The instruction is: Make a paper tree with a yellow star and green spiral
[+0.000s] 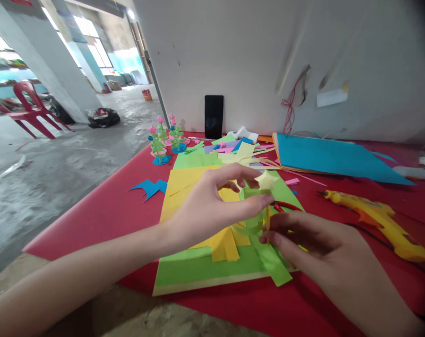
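My right hand pinches a thin yellow paper stick between thumb and fingertips. On top of the stick sits a pale yellow paper star. My left hand is beside the star, thumb and fingers apart; whether its fingertips touch the star I cannot tell. Beneath the hands lie a green paper sheet, a yellow sheet and cut yellow strips. A green strip lies under my right fingers. Red-handled scissors are partly hidden behind my right hand.
A yellow glue gun lies on the right of the red table. Behind it are blue sheets. Small paper flower stands are at the back left, near blue scraps. A black phone leans against the wall.
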The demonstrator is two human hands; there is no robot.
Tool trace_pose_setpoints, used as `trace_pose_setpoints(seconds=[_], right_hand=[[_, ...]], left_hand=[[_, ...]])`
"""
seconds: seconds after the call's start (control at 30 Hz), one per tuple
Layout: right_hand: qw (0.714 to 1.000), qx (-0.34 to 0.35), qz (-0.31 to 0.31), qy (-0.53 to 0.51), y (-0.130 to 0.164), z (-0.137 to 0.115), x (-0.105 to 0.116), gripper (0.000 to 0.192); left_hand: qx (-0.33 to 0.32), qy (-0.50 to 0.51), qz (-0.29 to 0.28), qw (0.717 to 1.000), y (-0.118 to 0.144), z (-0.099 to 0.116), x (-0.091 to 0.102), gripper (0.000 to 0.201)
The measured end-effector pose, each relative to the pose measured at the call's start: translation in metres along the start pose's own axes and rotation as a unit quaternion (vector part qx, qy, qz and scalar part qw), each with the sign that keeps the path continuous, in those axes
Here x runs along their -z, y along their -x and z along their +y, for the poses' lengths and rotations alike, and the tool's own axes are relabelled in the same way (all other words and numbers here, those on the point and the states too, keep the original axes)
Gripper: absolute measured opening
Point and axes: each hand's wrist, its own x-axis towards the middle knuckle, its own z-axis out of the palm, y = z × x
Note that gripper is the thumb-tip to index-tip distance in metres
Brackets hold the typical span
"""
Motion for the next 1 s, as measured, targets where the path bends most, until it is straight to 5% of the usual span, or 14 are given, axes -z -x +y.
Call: trace_pose_setpoints(seconds=[0.37, 0.5, 0.6, 0.67, 1.0], right_hand=[[0.997, -0.051, -0.01, -0.06, -0.004, -0.002, 0.001, 0.002], [0.99, -0.097, 0.011, -0.102, -0.005, -0.002, 0.006, 0.008], [0.983, -0.117, 0.029, -0.142, -0.006, -0.003, 0.007, 0.011], [0.977, -0.124, 0.034, -0.171, -0.006, -0.004, 0.006, 0.013], [0.968, -0.108, 0.119, -0.19, -0.011, 0.002, 0.003, 0.017]], left_hand=[[-0.024, 0.01, 0.012, 1.0, 0.002, -0.003, -0.001, 0.023], [-0.082, 0.051, 0.063, 0.993, 0.0, -0.008, -0.003, 0.027], [-0.123, 0.087, 0.118, 0.981, -0.002, -0.01, -0.002, 0.006], [-0.143, 0.085, 0.132, 0.977, -0.002, -0.011, -0.002, 0.019], [-0.119, -0.042, 0.08, 0.989, 0.004, -0.017, -0.007, 0.009]])
